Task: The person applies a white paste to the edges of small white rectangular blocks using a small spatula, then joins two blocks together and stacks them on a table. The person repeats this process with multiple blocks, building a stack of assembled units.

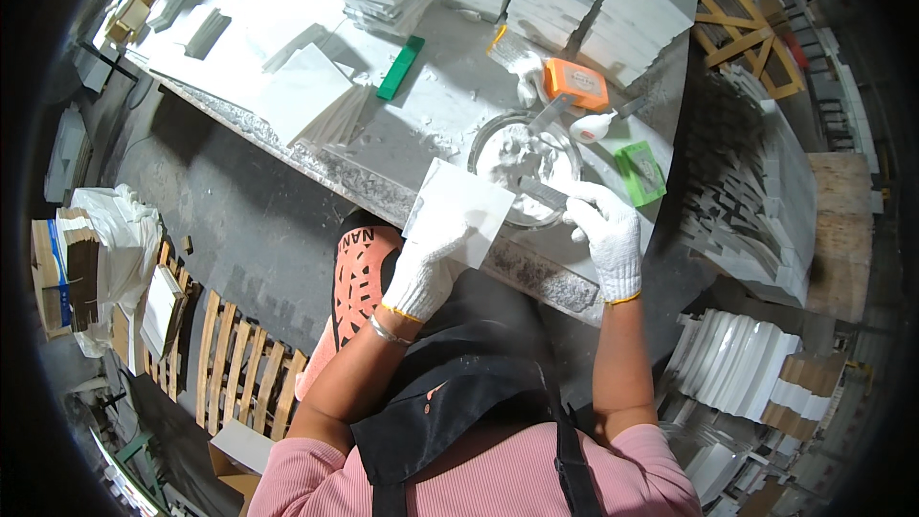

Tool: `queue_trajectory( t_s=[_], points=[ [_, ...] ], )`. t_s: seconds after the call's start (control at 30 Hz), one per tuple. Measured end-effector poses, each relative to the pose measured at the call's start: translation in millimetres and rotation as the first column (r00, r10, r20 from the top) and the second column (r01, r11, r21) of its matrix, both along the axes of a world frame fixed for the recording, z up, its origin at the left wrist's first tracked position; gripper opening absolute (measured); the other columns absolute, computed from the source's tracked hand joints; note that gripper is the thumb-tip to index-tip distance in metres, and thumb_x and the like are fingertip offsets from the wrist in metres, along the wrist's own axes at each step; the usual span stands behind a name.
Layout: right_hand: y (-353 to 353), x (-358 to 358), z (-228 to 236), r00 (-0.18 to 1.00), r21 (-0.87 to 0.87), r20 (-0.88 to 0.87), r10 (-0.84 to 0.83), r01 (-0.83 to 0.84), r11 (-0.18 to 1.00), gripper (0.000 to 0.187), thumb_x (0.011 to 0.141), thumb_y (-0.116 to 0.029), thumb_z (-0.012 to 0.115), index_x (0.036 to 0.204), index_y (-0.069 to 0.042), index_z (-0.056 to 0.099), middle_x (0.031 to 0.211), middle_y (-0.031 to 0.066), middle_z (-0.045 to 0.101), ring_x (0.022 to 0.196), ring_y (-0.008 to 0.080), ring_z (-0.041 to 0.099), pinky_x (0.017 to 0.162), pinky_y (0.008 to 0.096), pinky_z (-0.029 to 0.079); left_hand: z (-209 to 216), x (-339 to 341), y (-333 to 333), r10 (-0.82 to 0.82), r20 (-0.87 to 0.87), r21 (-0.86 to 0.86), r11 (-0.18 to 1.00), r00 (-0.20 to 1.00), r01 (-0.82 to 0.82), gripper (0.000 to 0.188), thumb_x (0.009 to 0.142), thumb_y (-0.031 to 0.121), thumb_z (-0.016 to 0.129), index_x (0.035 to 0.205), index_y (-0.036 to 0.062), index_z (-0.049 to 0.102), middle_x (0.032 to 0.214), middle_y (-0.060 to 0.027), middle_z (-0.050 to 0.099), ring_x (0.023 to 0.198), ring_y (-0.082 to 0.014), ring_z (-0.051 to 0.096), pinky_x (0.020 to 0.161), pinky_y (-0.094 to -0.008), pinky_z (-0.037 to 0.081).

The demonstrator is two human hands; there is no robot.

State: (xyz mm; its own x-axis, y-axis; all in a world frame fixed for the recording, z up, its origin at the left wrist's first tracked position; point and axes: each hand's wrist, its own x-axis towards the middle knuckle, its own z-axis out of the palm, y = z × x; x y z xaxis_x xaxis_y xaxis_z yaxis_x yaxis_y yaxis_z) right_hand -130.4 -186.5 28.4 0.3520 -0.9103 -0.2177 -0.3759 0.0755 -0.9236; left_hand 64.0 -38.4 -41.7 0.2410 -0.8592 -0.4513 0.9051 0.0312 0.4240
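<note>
In my gloved left hand point(426, 273) is a square white tile point(461, 199), gripped by its lower part and tilted over the table's near edge. My gloved right hand point(607, 235) is closed on a putty knife point(543, 193), its grey blade over the near side of a round bowl point(473, 155). White paste point(509, 155) lies in lumps inside the bowl. A second flat metal blade point(550, 113) leans out over the bowl's far rim. The tile's edge is close to the bowl's left side; whether they touch I cannot tell.
Beyond the bowl lie an orange box point(576, 83), a white squeeze bottle point(592, 126), a green packet point(639, 173) and a white glove point(529, 77). A green bar point(400, 67) and tile stacks point(311, 91) stand farther left. A wooden pallet point(244, 364) is on the floor.
</note>
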Motion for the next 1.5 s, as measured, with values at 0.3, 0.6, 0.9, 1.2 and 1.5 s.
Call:
queue_trajectory(
  t_s=[0.3,0.6,0.9,1.2,1.5],
  points=[
    [2.4,-0.2,16.7,0.996,0.174,-0.021,-0.086,0.088,0.981,0.027,0.092,-0.010,0.068,0.116,0.000,0.073,0.095,0.0088,0.074,0.074,0.0080,0.068,0.057,0.0198,0.047,0.5,-2.3,-1.5,0.017,0.004,0.021,1.000,1.000,-0.017,0.045,0.090,0.007,0.072,0.132,0.0032,0.059,0.121,-0.0055,0.065,0.110,-0.0186,0.062,0.095,-0.0323,0.051],
    [15.2,-1.9,21.6,0.987,0.147,0.060,-0.147,0.137,0.980,0.024,0.091,-0.009,0.068,0.114,-0.001,0.074,0.097,0.0063,0.075,0.075,0.0088,0.070,0.056,0.0192,0.048,-8.0,-0.5,-0.2,-0.012,-0.004,-0.012,1.000,1.000,0.012,0.046,0.095,0.005,0.066,0.139,0.0054,0.052,0.129,-0.0045,0.062,0.116,-0.0187,0.063,0.096,-0.0321,0.055],
    [22.7,0.6,19.5,0.991,0.082,0.068,-0.117,0.111,0.990,0.024,0.092,-0.004,0.068,0.115,0.002,0.072,0.099,0.0089,0.074,0.081,0.0142,0.072,0.064,0.0239,0.054,-7.0,-1.4,0.4,-0.005,0.002,-0.010,1.000,1.000,0.006,0.049,0.092,0.007,0.070,0.139,0.0065,0.053,0.128,-0.0041,0.063,0.114,-0.0178,0.064,0.096,-0.0321,0.055],
    [24.7,-4.7,5.4,0.995,-0.058,0.089,-0.055,0.061,0.996,0.024,0.094,-0.002,0.066,0.117,0.000,0.072,0.104,0.0072,0.073,0.084,0.0116,0.071,0.066,0.0215,0.053,-7.7,-1.7,0.2,-0.009,0.016,-0.031,0.999,1.000,0.010,0.048,0.091,0.008,0.070,0.137,0.0073,0.055,0.125,-0.0034,0.064,0.112,-0.0172,0.064,0.096,-0.0319,0.054],
    [28.1,2.6,16.6,0.981,0.050,0.110,-0.157,0.152,0.987,0.024,0.092,-0.006,0.067,0.115,-0.002,0.074,0.099,0.0035,0.074,0.077,0.0066,0.068,0.058,0.0174,0.046,-3.9,-2.8,1.0,0.028,0.012,0.006,1.000,1.000,-0.028,0.045,0.092,0.006,0.071,0.134,0.0024,0.058,0.123,-0.0058,0.065,0.111,-0.0181,0.063,0.095,-0.0317,0.051]
  ],
)
